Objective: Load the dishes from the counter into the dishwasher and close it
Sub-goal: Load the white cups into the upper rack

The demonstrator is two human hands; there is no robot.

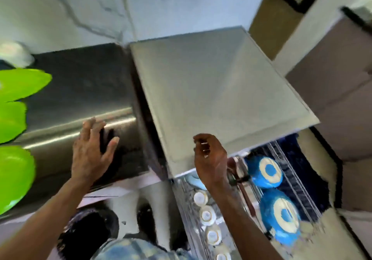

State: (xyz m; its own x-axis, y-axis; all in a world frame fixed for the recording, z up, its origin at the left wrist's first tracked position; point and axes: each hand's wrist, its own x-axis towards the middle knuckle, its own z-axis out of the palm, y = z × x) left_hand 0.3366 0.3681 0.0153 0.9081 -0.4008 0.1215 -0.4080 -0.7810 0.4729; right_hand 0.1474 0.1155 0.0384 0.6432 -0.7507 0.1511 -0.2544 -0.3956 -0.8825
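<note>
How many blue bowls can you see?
2. Both lie upside down in the rack at lower right: the upper bowl and the lower bowl. More may hide under the grey panel.

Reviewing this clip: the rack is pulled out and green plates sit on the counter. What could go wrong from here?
1. The green plates lie on the counter; closing now would leave them unloaded.
2. The rack holds blue dishes and a brown-handled utensil; a hard push could shift or snag them.
3. The right hand hovers at the grey panel edge, so fingers might get pinched.
</note>
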